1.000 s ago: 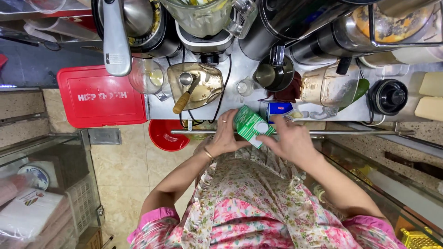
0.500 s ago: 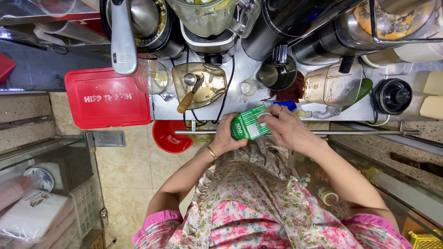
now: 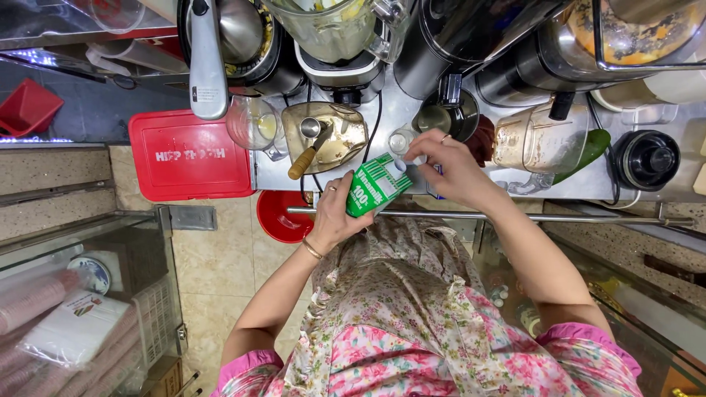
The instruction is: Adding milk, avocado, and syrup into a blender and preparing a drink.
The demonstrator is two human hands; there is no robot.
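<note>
My left hand (image 3: 340, 215) grips a green and white carton (image 3: 376, 185) and holds it tilted just above the steel counter's front edge. My right hand (image 3: 450, 167) rests its fingertips on the carton's top corner, where a small white cap sits. Both hands are over the counter (image 3: 401, 110), in front of a small clear glass (image 3: 403, 140). A flowered pink garment covers my body below.
A blender jug (image 3: 334, 29), dark pots (image 3: 456, 44), a clear jar (image 3: 533, 143) and a black lid (image 3: 647, 158) crowd the counter. A metal dish with a wooden-handled tool (image 3: 323, 136) sits left of the carton. A red bin lid (image 3: 191, 154) and red bowl (image 3: 279, 217) lie lower left.
The carton has risen and moved toward the counter. My right hand shifted from its side to its top corner.
</note>
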